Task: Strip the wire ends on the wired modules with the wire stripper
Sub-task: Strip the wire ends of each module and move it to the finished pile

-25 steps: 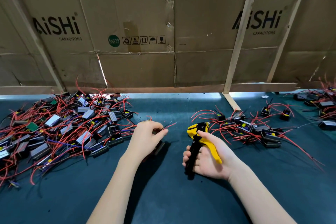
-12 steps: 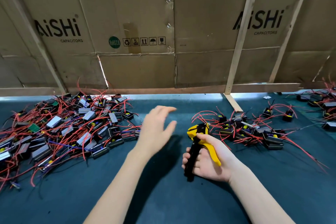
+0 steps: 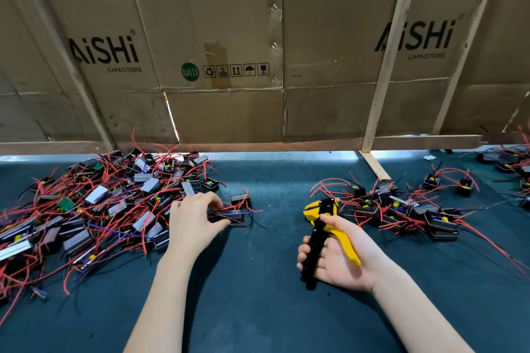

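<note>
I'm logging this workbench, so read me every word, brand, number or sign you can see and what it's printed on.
"AiSHi CAPACITORS": left cardboard panel.
"AiSHi CAPACITORS": right cardboard panel.
"RoHS 2.0": green round sticker.
"5": stacking symbol in the row of handling pictograms.
No legible print on the wire stripper or the wired modules: too small to read.

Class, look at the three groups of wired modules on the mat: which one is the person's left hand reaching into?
The big pile at the left; the left hand touches its right edge, while the other piles lie beyond the wire stripper.
</note>
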Demonstrator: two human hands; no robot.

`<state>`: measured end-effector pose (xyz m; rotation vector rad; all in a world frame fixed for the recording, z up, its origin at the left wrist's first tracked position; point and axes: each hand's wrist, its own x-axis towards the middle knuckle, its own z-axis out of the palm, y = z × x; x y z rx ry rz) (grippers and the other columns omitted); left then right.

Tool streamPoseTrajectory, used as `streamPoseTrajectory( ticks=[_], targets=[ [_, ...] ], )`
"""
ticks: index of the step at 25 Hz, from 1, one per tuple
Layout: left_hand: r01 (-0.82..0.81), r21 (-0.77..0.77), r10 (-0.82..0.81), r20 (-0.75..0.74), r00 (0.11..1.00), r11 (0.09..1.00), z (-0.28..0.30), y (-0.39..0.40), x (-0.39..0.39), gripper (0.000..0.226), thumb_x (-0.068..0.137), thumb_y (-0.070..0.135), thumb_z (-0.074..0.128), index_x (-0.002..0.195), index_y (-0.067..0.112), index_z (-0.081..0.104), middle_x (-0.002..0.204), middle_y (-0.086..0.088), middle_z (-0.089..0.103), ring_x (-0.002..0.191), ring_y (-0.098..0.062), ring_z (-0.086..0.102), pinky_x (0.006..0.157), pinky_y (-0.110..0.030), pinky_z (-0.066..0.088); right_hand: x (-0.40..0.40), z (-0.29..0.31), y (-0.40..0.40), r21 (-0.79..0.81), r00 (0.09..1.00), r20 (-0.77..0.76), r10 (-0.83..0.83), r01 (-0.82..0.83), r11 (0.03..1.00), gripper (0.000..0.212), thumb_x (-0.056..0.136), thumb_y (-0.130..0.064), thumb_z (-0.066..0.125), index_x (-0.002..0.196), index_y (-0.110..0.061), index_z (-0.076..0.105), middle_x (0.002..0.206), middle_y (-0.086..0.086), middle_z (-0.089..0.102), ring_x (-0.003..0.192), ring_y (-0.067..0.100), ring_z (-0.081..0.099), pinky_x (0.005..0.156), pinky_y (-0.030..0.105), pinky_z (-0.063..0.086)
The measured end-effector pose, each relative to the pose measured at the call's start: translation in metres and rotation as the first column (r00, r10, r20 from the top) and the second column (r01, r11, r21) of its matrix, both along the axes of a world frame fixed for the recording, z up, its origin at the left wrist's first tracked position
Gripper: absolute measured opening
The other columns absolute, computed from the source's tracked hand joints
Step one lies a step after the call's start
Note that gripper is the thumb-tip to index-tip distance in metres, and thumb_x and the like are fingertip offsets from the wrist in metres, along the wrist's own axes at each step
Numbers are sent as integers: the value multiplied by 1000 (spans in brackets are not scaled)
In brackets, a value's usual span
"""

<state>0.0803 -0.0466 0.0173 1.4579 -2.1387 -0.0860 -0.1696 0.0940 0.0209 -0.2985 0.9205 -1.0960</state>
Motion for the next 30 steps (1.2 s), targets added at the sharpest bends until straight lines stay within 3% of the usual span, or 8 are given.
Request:
streamPoseTrajectory(
  ticks=[3, 6, 8, 12, 16, 20, 25, 30],
  targets=[
    [9, -28, -14, -169, 986, 1000, -2, -1, 3, 15, 75, 16, 78, 78, 24, 67, 77, 13, 64, 85, -20, 61, 78, -35, 42, -1, 0, -1, -2, 1000, -4, 2, -2, 1000, 46, 77, -39, 63, 97, 2, 54, 83, 21, 60, 71, 35, 64, 77, 47, 52],
    [-205, -92, 149, -418, 896, 974, -3, -10, 7, 15, 81, -1, 69, 89, 11, 67, 86, -3, 64, 87, -30, 59, 77, -38, 44, 0, 0, 0, 0, 1000, -12, 1, -1, 1000, 47, 76, -39, 64, 97, 2, 54, 83, 21, 60, 71, 35, 65, 78, 48, 52],
    [-319, -56, 261, -450, 854, 946, -7, -17, 14, 26, 81, -6, 64, 106, 2, 63, 101, -16, 63, 97, -37, 57, 85, -43, 42, 0, 0, 1, 1, 1000, -13, -4, 4, 1000, 47, 76, -38, 64, 97, 2, 55, 84, 21, 60, 71, 35, 65, 78, 47, 53],
    [-253, -74, 215, -336, 917, 965, -7, -10, 7, 68, 74, 7, 70, 137, -1, 44, 131, -22, 49, 122, -40, 42, 103, -45, 33, -1, 0, 0, 2, 1000, -16, -8, 8, 1000, 47, 76, -38, 64, 98, 2, 54, 84, 21, 61, 71, 35, 65, 78, 47, 53],
    [-18, -363, -19, -96, 995, 932, -8, 8, -24, 46, 70, 24, 70, 114, 11, 64, 112, -8, 59, 106, -32, 51, 88, -38, 39, 1, 2, 1, 1, 1000, -25, -2, 2, 1000, 47, 76, -38, 63, 98, 2, 54, 83, 21, 60, 71, 35, 65, 77, 47, 53],
    [34, -135, -11, 165, 986, 990, -17, 6, -34, 31, 83, 23, 68, 113, 17, 65, 109, -3, 62, 108, -30, 50, 85, -38, 41, 1, 3, 2, 4, 1000, -19, -16, 16, 1000, 45, 78, -38, 61, 97, 2, 54, 83, 20, 60, 71, 34, 64, 77, 48, 52],
    [-220, -104, 183, -284, 941, 970, -10, 1, -17, 33, 88, 12, 66, 120, 9, 58, 110, -13, 58, 104, -34, 53, 81, -46, 47, 2, 2, 2, 3, 1000, -24, -18, 18, 1000, 45, 78, -38, 61, 98, 2, 54, 82, 20, 61, 71, 34, 63, 78, 48, 52],
    [-255, -231, 165, -349, 922, 939, -8, -3, -8, 36, 67, -25, 51, 93, -1, 59, 102, -20, 51, 98, -39, 48, 79, -46, 45, 2, 3, 2, 2, 999, -26, -24, 24, 1000, 45, 78, -38, 61, 96, 2, 55, 82, 20, 61, 70, 34, 64, 77, 48, 52]
  ],
)
